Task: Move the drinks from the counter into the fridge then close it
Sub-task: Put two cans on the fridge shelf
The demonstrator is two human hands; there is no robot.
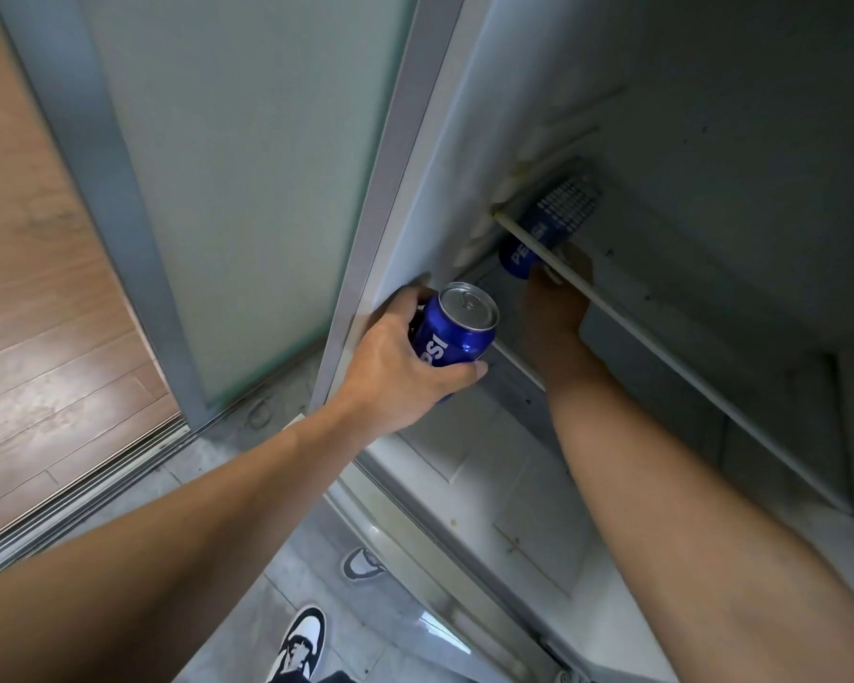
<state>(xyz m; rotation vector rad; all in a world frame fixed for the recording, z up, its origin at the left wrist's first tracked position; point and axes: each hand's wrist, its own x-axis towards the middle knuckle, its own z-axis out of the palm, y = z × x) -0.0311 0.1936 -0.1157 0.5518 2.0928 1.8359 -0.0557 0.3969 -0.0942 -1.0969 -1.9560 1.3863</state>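
Note:
My left hand (405,357) grips an upright blue Pepsi can (457,332) by its side, just outside the left edge of the open fridge (711,115). My right hand (555,308) reaches deep inside, below the front edge of a glass shelf (627,327). It holds a second blue Pepsi can (526,246), tilted, at the back left of the compartment. The shelf's white rim crosses in front of that can, and its upper part shows only through the glass. The right fingers are partly hidden behind the shelf.
A frosted glass sliding door (242,165) in a grey frame stands directly left of the fridge, with wood flooring (30,288) beyond its floor track. A white drawer cover (489,475) lies below my arms. My shoes (302,643) stand on grey tiles.

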